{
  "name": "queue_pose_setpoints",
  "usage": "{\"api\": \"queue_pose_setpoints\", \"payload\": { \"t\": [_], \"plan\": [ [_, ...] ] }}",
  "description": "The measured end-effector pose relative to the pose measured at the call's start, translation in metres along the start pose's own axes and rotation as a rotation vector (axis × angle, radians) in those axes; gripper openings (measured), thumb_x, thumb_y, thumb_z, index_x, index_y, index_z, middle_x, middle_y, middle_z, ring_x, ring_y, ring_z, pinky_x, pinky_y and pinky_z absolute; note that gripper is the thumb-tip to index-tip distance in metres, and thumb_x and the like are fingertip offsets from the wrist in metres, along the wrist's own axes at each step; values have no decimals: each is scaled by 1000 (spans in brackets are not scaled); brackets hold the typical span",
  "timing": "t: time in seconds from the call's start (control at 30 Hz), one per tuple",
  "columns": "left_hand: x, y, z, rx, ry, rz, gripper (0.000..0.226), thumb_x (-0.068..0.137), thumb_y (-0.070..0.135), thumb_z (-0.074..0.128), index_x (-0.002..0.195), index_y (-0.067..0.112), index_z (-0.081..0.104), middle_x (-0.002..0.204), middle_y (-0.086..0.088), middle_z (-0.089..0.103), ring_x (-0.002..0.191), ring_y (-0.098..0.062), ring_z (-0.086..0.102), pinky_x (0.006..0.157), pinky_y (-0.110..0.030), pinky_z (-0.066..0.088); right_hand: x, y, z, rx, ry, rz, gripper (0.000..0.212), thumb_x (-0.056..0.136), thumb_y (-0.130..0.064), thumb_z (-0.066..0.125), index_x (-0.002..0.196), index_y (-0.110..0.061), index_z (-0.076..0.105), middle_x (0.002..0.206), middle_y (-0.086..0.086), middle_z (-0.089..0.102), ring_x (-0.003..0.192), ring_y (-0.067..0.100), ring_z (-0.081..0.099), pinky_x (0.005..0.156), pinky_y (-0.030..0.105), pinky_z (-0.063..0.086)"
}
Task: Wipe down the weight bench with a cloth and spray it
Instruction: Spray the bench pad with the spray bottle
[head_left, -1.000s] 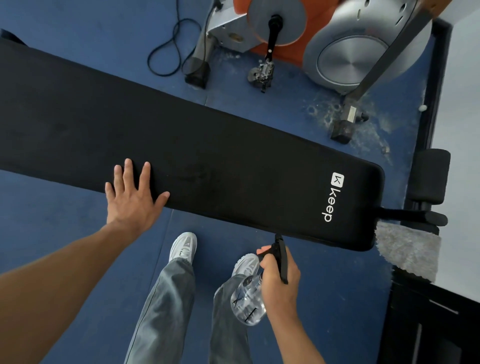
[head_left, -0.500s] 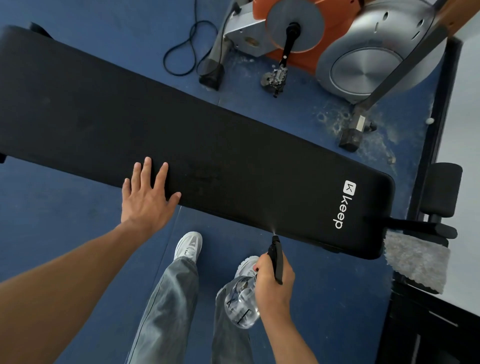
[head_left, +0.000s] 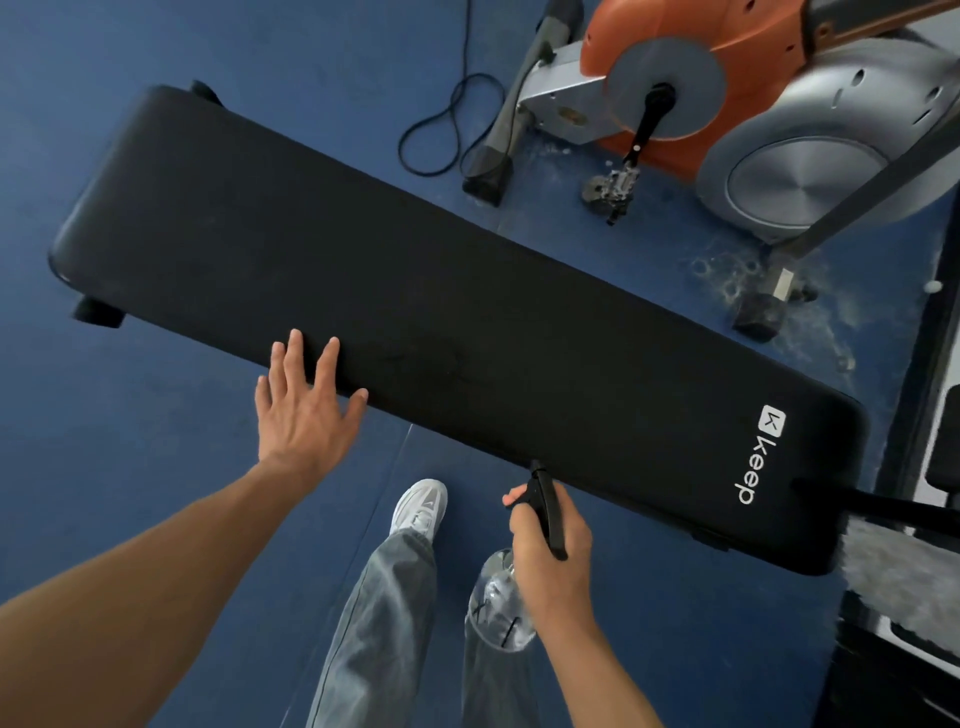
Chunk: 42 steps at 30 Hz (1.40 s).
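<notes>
black bench (head_left: 415, 291), left hand (head_left: 301, 410) flat, right hand (head_left: 550, 551) gripping sprayer (head_left: 543, 506)

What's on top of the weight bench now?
Only the left hand rests on the weight bench, at its near edge, hiding the pad beneath. The spray bottle is off it.

I see the weight bench (head_left: 415, 291) padded in black upholstery, matt and finely grained, on a matt blue floor (head_left: 156, 467) scuffed dusty white toward its far right corner. The spray bottle (head_left: 501, 608) reads to me as clear, glossy plastic under a matt black plastic trigger head (head_left: 545, 514). The exercise bike (head_left: 623, 36) has a glossy orange plastic shell and a brushed silver metal disc (head_left: 802, 182), and the grey cloth (head_left: 893, 571) at the bench's right end looks thick and fluffy.
</notes>
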<state>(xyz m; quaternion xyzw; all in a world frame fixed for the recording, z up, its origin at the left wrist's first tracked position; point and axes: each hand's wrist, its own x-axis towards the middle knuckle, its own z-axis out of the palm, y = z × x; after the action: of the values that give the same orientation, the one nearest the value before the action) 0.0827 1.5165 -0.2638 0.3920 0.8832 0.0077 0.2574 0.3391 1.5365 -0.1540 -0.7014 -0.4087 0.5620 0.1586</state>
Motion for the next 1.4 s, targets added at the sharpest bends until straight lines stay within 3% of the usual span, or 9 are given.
{"api": "queue_pose_setpoints", "payload": {
  "t": [0.17, 0.27, 0.4, 0.53, 0.7, 0.87, 1.03, 1.23, 1.4],
  "plan": [
    [14, -24, -12, 8, 14, -58, 70, 98, 54, 46, 158, 32, 16, 168, -13, -1, 155, -33, -2, 123, -55, 13, 0, -3, 11, -33, 25, 20, 17, 82, -26, 57, 78, -11, 64, 69, 11, 65, 49, 10, 47, 50, 25, 43],
    [13, -30, -15, 3, 7, -51, 68, 98, 54, 45, 157, 35, 16, 168, -11, -1, 155, -32, -2, 122, -57, 14, 0, -2, 16, -41, 36, 22, 21, 83, -21, 57, 75, -1, 57, 61, 4, 54, 49, 12, 42, 48, 27, 40],
    [12, -30, -17, -14, -16, -52, 68, 99, 54, 44, 158, 35, 15, 168, -10, -3, 155, -31, -4, 122, -56, 16, 0, -2, 20, -83, 64, 9, 19, 79, -22, 58, 68, -7, 54, 54, 1, 51, 48, 12, 44, 51, 33, 41],
    [14, -30, -19, -31, -21, -51, 68, 99, 54, 44, 158, 34, 16, 168, -11, -3, 155, -31, -5, 121, -57, 17, 0, -7, 26, -106, 51, -21, 20, 90, -3, 58, 83, -17, 69, 57, -6, 57, 49, 7, 48, 53, 28, 44],
    [14, -35, -20, -12, -22, -26, 68, 100, 54, 42, 158, 35, 14, 168, -10, -4, 155, -31, -5, 121, -56, 18, 5, -15, 32, -117, 29, -23, 25, 90, -2, 54, 89, -22, 70, 61, -9, 53, 51, 9, 44, 53, 31, 43],
    [14, -39, -17, -9, -6, -10, 68, 99, 54, 43, 158, 35, 16, 168, -11, 0, 155, -32, -2, 120, -56, 21, 16, -26, 38, -108, 68, -21, 16, 92, -6, 57, 78, -8, 64, 66, -6, 63, 56, 2, 55, 57, 16, 44],
    [16, -40, -19, -25, 3, -14, 65, 100, 53, 43, 157, 35, 20, 168, -12, 5, 155, -33, 3, 121, -56, 19, 21, -30, 52, -193, 14, -76, 19, 83, -19, 55, 70, -7, 50, 55, -4, 45, 52, 13, 42, 53, 33, 40],
    [29, -45, -34, -54, 61, -47, 60, 99, 51, 44, 154, 29, 32, 163, -13, 22, 149, -35, 21, 122, -55, 18, 22, -46, 79, -208, -118, -137, 12, 80, -21, 53, 82, -17, 65, 59, -6, 53, 51, 10, 46, 52, 27, 44],
    [55, -74, -49, -43, 91, -103, 57, 100, 50, 43, 153, 36, 30, 164, -15, 15, 151, -37, 13, 122, -56, 15, 37, -67, 103, -230, -180, -209, 19, 89, -6, 56, 88, -21, 68, 69, 0, 58, 54, 10, 49, 49, 24, 45]
  ]
}}
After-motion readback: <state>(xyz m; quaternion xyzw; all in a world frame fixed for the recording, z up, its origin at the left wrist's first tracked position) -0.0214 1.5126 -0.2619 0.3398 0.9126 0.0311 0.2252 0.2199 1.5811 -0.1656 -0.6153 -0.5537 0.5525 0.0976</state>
